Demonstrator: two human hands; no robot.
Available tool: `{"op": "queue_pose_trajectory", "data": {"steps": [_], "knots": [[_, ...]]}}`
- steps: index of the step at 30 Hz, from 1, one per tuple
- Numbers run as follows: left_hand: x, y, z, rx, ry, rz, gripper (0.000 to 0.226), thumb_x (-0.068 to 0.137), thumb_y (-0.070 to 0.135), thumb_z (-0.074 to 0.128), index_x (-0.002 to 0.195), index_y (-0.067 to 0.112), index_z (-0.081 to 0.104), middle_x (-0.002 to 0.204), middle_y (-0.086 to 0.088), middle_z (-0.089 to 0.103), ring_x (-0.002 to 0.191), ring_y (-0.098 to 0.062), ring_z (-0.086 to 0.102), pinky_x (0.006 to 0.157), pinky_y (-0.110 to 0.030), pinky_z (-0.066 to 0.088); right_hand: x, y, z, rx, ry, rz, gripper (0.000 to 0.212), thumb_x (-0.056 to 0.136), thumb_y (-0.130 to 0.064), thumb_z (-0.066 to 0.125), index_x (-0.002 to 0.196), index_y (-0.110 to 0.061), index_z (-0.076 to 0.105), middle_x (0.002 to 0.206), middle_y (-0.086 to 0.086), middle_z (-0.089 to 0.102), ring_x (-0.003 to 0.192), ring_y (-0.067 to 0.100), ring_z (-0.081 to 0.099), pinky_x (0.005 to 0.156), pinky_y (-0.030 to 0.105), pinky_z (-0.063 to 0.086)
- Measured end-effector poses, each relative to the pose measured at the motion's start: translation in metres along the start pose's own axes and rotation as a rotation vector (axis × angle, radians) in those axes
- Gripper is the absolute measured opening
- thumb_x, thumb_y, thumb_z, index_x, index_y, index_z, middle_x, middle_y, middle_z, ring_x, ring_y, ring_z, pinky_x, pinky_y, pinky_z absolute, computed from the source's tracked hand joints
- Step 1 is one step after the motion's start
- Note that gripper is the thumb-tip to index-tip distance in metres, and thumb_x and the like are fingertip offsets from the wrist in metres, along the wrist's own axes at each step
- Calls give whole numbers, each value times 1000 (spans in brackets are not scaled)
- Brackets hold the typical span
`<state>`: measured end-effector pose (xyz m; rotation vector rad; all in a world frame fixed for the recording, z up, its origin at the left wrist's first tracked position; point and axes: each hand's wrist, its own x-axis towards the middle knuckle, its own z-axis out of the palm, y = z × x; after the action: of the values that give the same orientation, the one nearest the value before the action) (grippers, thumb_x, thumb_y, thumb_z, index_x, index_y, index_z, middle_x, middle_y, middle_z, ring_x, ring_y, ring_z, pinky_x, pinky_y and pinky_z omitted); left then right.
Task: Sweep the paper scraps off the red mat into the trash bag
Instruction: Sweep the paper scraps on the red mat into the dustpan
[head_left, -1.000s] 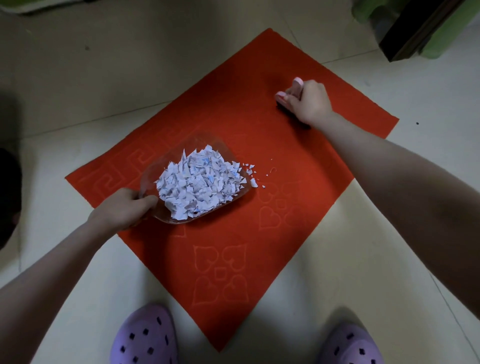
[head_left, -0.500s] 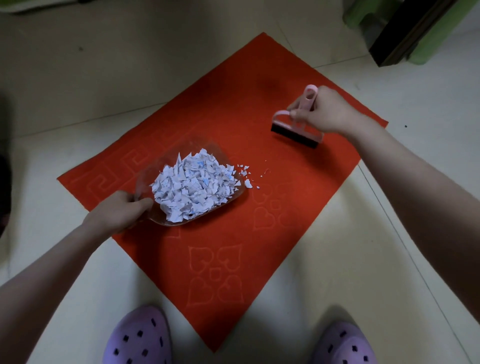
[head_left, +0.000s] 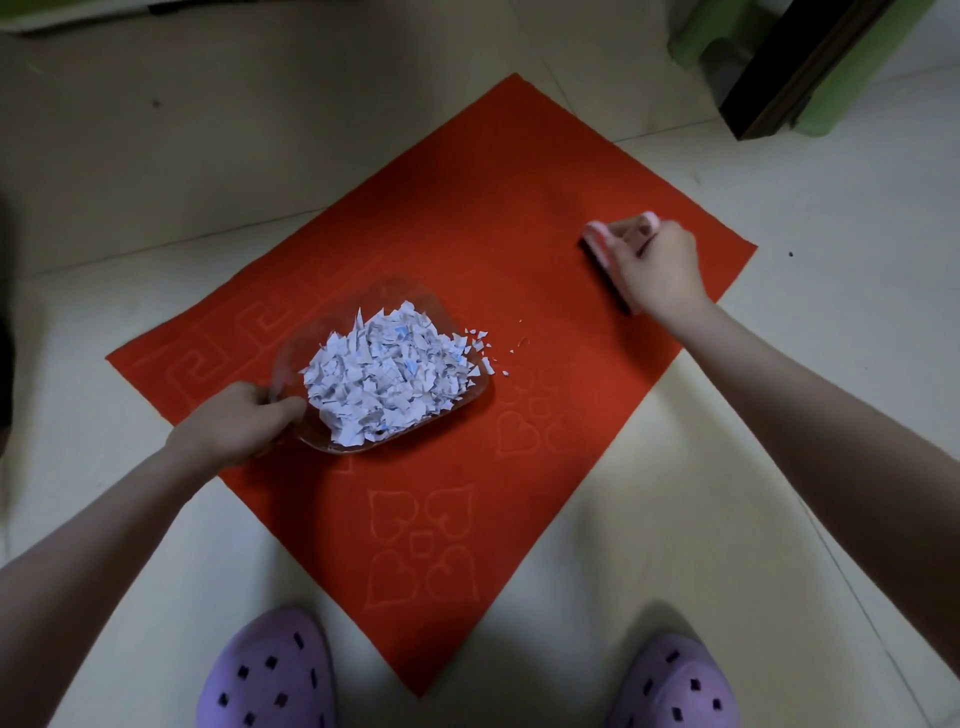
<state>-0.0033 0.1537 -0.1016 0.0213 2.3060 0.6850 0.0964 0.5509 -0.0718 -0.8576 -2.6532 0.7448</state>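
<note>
Two purple slippers (head_left: 267, 675) stand nearest. Past them lies one red mat (head_left: 441, 519). On it, the left hand (head_left: 239, 423) grips one clear dustpan (head_left: 363, 447) full of paper scraps (head_left: 389, 374). A few loose bits (head_left: 485, 361) lie just beside it. Farther off, the right hand (head_left: 657, 270) curls round one pink brush (head_left: 597, 241), down on the mat.

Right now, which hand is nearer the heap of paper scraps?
Left. The left hand grips the clear dustpan holding the heap; the right hand holds the brush well apart.
</note>
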Motion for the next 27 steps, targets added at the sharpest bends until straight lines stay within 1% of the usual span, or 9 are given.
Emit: {"op": "queue_pose_trajectory", "data": {"steps": [3,5,7,9,14,17,20,22,27], "knots": [[-1,0,-1,-3,5,6,31,83,20,60,56,5,59,43,-6,50,40,-20,41,47,-23,31,0,27,-5,-93,26,183,36,96,-36,51,68,-12,54,73,13,57,82,37,62,62,31,35],[-1,-1,-2,0,16,4,31,83,20,60,57,4,60,42,-6,51,40,-21,42,46,-23,32,-9,29,-3,-127,-8,198,41,96,-35,52,61,-15,41,72,14,54,83,40,62,64,32,33],[-1,-3,-3,15,27,4,31,82,21,60,56,5,60,42,-5,51,39,-20,42,47,-22,32,-21,18,1,-147,-78,137,39,96,-39,51,67,-13,53,76,18,63,84,40,63,65,35,41],[-2,-5,-3,17,23,1,32,82,21,61,54,6,58,42,-5,49,38,-19,40,46,-21,30,-37,1,12,-149,-176,29,36,96,-40,52,86,-9,67,83,17,69,83,38,65,70,36,49],[-3,-13,-5,-9,12,-9,34,84,19,60,53,5,56,40,-5,45,33,-17,35,41,-17,27,-71,-37,31,-41,-408,-200,26,94,-32,56,98,-10,70,87,5,72,76,23,65,69,32,48],[-5,-19,-9,-34,8,-14,33,82,20,61,53,4,56,41,-7,44,34,-16,33,41,-17,26,-58,-39,21,38,-297,-124,30,93,-29,57,97,-3,71,88,0,73,64,9,58,59,22,39],[-10,-21,-14,-54,-15,-21,33,63,35,63,54,4,57,44,-9,45,36,-16,33,43,-17,24,-43,-26,18,-29,-185,-29,42,94,-44,53,88,-5,68,71,10,66,64,25,60,61,33,44],[-13,-21,-16,-51,-25,-17,42,45,45,58,55,4,58,46,-11,45,38,-16,32,43,-16,23,-44,-23,22,-72,-215,-3,44,94,-45,53,84,-4,65,68,11,64,67,31,61,65,37,49],[-13,-27,-20,-30,-47,-14,48,38,48,57,55,3,58,49,-11,44,41,-16,31,44,-17,22,-52,-46,23,59,-344,-85,24,93,-26,57,104,-10,70,96,9,73,82,26,68,75,37,54]]}}
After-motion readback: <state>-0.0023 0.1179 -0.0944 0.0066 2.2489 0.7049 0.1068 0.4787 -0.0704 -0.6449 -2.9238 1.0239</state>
